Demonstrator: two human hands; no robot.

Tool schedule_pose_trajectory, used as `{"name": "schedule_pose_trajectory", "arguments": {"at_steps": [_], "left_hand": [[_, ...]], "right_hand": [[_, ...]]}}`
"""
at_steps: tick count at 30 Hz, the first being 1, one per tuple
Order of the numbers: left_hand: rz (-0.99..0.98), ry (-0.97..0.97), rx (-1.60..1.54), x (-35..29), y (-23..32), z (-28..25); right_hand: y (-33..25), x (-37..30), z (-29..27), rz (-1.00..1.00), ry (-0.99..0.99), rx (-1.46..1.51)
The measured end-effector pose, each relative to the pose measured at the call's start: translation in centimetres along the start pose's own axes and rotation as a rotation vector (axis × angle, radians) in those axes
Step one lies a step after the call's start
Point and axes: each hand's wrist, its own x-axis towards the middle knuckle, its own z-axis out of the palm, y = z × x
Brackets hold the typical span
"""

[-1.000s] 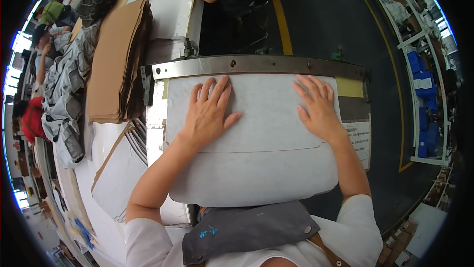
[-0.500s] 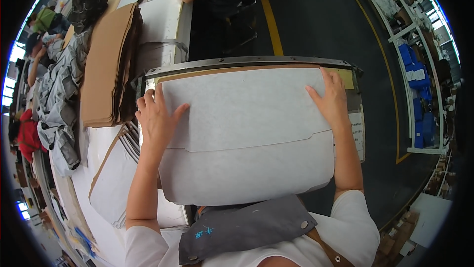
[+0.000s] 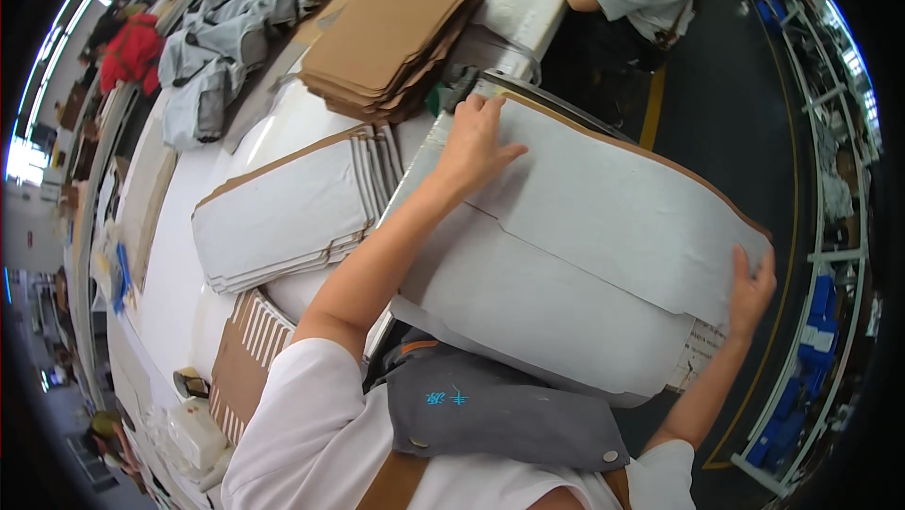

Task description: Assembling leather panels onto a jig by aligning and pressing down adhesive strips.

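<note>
Head view: we hold a big grey-white cardboard sheet (image 3: pixel 584 265) with both hands.

Our left hand (image 3: pixel 474 140) lies flat on the sheet's far left corner, fingers spread wide and not curled around anything. We think it presses there so the sheet stays down and does not slide. Our right hand (image 3: pixel 751 288) grips the right edge, with the fingers wrapped over it and the thumb hidden behind. Holding two far-apart spots probably keeps such a wide, bendy sheet steady. The sheet rests tilted on a metal-edged stand (image 3: pixel 528 90) in front of us, just above our grey apron (image 3: pixel 500 411). To our left, on the white table (image 3: pixel 179 255), lie a stack of flat white cardboard (image 3: pixel 287 213) and a pile of brown cardboard (image 3: pixel 401 24), near enough to reach.
</note>
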Motion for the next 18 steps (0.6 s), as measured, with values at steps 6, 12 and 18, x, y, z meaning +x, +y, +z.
{"name": "schedule_pose_trajectory", "arguments": {"at_steps": [6, 12, 18], "left_hand": [[-0.448, -0.2, -1.319, -1.3, -1.7, -4.3], [-0.611, 0.147, -1.168, -6.9, -4.4, -16.1], [-0.817, 0.407, -0.3, -18.9, -14.8, -30.0]], "right_hand": [[-1.3, 0.9, -10.3, -0.381, 0.205, 0.294], [-8.6, 6.6, -1.6, -0.065, 0.098, 0.722], [-22.9, 2.3, 20.9, -0.053, -0.722, 0.811]]}}
